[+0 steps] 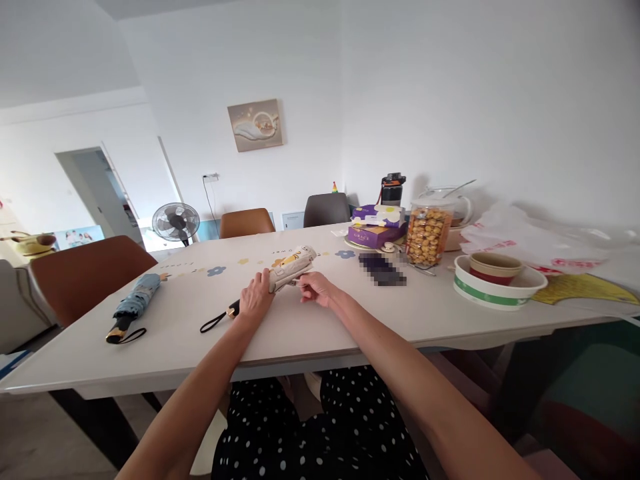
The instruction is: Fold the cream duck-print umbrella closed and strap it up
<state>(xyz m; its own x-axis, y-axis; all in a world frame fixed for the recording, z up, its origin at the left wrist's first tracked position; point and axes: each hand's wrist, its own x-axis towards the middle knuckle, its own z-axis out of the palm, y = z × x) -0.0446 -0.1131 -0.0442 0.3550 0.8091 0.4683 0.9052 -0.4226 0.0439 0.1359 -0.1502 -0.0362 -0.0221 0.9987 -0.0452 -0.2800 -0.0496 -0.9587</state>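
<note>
From my remote seat I look down through the head camera at a cream folding umbrella (295,265), furled but loosely gathered, lying slantwise above the white table (175,357) in front of me; whether it touches the tabletop I cannot tell. My left hand (256,295) is closed round its lower end, just beside the black handle (233,309), whose wrist strap (213,323) trails onto the table. My right hand (317,288) has its fingers curled in at the near edge of the canopy; they look nearly closed, but I cannot tell whether they pinch a flap or the tie.

The step in hand, as I judge it, is working the loose fabric along that edge. The left grip should be firm enough to stop the shaft rolling, yet light enough not to crush the pleats. The right fingers do best to draw the cloth flat and snug, following the way the folds lie, without tugging against the ribs. I would leave the wrist strap clear of the wrap. The blue folding umbrella (139,297) lies well apart to the left, out of the way.
</note>
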